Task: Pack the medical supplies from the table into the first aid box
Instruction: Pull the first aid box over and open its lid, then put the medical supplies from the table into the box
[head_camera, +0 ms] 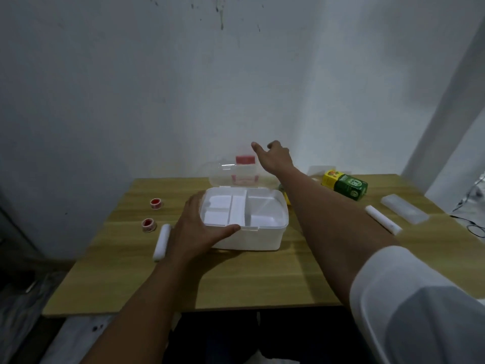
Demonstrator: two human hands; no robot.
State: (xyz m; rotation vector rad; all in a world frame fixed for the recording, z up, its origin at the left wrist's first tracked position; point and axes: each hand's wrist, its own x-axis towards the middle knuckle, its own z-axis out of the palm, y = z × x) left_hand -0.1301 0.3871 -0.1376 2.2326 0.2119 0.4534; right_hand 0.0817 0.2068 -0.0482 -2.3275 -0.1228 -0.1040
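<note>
The white first aid box [262,236] stands in the middle of the wooden table [262,279] with its clear lid [231,173] raised toward the wall; a red latch shows on the lid. A white divided tray sits in the box's top. My left hand [196,229] grips the box's front left corner. My right hand [274,156] is stretched out above the raised lid, fingers apart and holding nothing. Two red tape rolls [156,203] [148,224] and a white bandage roll [162,241] lie left of the box. Another white roll [383,223] lies to the right.
A yellow and green carton [345,183] lies at the back right. A clear plastic case [405,212] rests near the right edge. Black cables [472,219] hang past the table's right side. The white wall stands just behind the table.
</note>
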